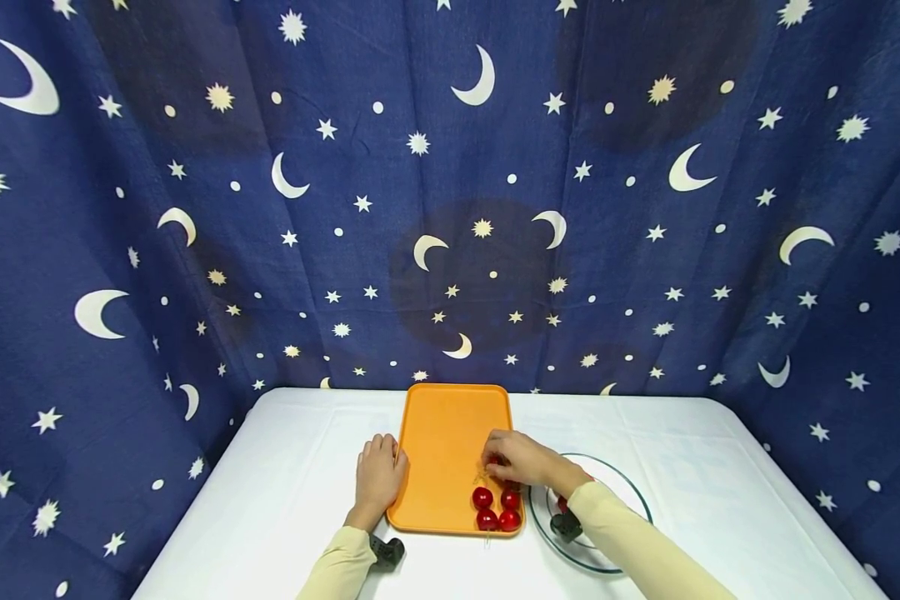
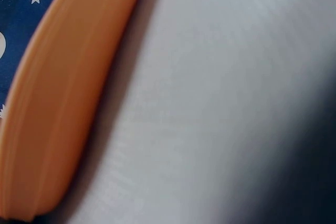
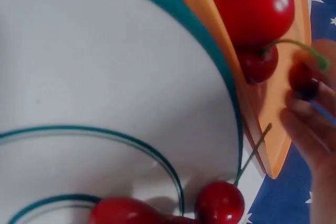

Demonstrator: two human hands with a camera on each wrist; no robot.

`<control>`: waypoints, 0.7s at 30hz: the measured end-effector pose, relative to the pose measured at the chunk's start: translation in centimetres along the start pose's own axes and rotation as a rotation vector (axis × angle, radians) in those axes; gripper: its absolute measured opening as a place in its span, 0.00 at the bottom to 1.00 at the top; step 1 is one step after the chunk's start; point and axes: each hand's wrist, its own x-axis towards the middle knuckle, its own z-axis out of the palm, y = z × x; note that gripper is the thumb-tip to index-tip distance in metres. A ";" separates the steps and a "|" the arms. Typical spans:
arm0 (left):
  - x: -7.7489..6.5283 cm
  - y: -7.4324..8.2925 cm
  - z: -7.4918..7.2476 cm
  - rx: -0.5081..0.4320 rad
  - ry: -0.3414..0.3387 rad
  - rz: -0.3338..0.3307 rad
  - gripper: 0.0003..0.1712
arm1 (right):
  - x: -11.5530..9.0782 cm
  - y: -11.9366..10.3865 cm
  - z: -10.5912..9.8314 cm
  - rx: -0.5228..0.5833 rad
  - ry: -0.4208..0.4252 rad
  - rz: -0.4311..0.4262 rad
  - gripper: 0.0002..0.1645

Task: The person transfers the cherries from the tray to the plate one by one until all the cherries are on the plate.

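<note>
My left hand holds the left rim of an orange tray, thumb at the edge; most of its fingers' undersides are hidden. My right hand is over the tray's right side. Its fingertips pinch a dark red cherry, seen in the right wrist view. Below that hand, several red cherries sit in the tray's near right corner. One tray cherry has a green stem reaching toward the fingers. The left wrist view shows the tray's outer wall, without the hand.
A round glass plate with a teal rim stands right beside the tray, partly under my right forearm. More cherries lie on it, one with a stem. A white cloth covers the table; a blue star-patterned curtain hangs behind.
</note>
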 end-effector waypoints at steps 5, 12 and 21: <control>0.2 0.2 -0.3 0.001 -0.057 -0.036 0.11 | -0.2 0.3 -0.5 -0.010 0.138 0.028 0.04; 0.5 0.2 -0.2 0.003 -0.063 -0.043 0.11 | -0.5 0.9 -1.4 -0.058 0.212 0.072 0.03; 0.4 0.1 -0.4 0.005 -0.089 -0.058 0.11 | -1.4 1.7 -1.7 -0.078 0.228 0.075 0.05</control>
